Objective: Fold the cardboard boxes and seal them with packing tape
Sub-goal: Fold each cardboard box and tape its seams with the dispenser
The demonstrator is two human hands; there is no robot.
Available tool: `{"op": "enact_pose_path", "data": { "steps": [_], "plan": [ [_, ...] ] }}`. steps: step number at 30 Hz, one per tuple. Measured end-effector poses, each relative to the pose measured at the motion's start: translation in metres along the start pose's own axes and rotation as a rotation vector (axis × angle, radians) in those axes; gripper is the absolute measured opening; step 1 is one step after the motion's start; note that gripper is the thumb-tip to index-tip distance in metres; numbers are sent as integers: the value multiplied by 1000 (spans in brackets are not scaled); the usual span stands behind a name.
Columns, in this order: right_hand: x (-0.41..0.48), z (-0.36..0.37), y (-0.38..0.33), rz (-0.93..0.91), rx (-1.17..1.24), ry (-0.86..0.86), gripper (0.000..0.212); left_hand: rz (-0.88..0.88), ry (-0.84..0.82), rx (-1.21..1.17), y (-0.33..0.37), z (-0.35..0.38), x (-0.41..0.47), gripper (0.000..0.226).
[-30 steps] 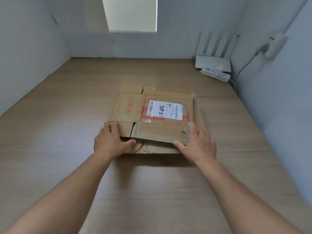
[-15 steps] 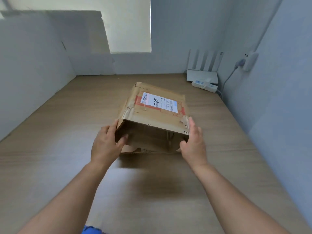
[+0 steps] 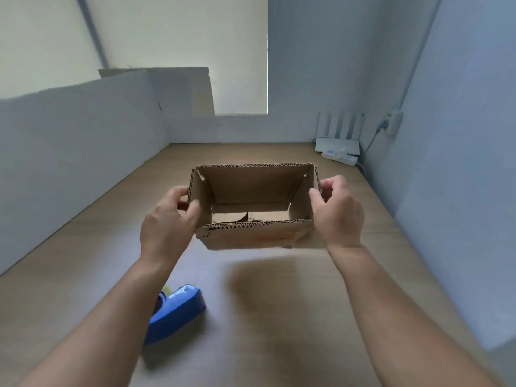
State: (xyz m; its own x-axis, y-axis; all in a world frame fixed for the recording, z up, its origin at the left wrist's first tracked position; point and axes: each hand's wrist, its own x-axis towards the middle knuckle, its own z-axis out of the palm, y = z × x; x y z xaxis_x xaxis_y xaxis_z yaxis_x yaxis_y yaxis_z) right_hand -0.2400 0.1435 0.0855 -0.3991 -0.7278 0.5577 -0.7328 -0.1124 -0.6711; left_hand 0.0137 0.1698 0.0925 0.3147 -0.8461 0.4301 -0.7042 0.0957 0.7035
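A brown cardboard box (image 3: 251, 236) is held up above the wooden table (image 3: 279, 317), opened into a rectangular tube with its open end facing me. I can see through it to the table past partly folded far flaps. My left hand (image 3: 167, 224) grips the box's left wall, thumb inside the edge. My right hand (image 3: 337, 210) pinches the right wall the same way. A blue tape dispenser (image 3: 178, 311) lies on the table below my left forearm, partly hidden by it.
White panels wall the table on the left (image 3: 78, 152) and right (image 3: 452, 191). A white router (image 3: 337, 138) and a power strip (image 3: 339, 157) sit in the far right corner, with a plug and cable (image 3: 391, 124) on the right wall.
The box went from lying flat on the table to being lifted and squared open between both hands. My view tilted up, and the tape dispenser has come into sight.
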Motion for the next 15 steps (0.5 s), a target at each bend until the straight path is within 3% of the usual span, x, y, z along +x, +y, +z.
{"op": "enact_pose_path", "data": {
  "steps": [5, 8, 11, 14, 15],
  "plan": [
    [-11, -27, -8, -60, -356, -289, 6, -105, -161, 172, -3, -8, -29, 12],
    [-22, -27, -5, -31, -422, -503, 7, -136, -266, 179, -9, 0, -37, 15],
    [-29, -24, 1, 36, -278, -701, 32, -60, -353, 28, -15, 2, -42, 26],
    [-28, -30, 9, 140, -35, -880, 61, -10, -584, -219, -25, -6, -48, 66],
    [-27, -33, 13, 174, 59, -945, 72, 11, -651, -229, -32, -9, -49, 70]
  ]
}}
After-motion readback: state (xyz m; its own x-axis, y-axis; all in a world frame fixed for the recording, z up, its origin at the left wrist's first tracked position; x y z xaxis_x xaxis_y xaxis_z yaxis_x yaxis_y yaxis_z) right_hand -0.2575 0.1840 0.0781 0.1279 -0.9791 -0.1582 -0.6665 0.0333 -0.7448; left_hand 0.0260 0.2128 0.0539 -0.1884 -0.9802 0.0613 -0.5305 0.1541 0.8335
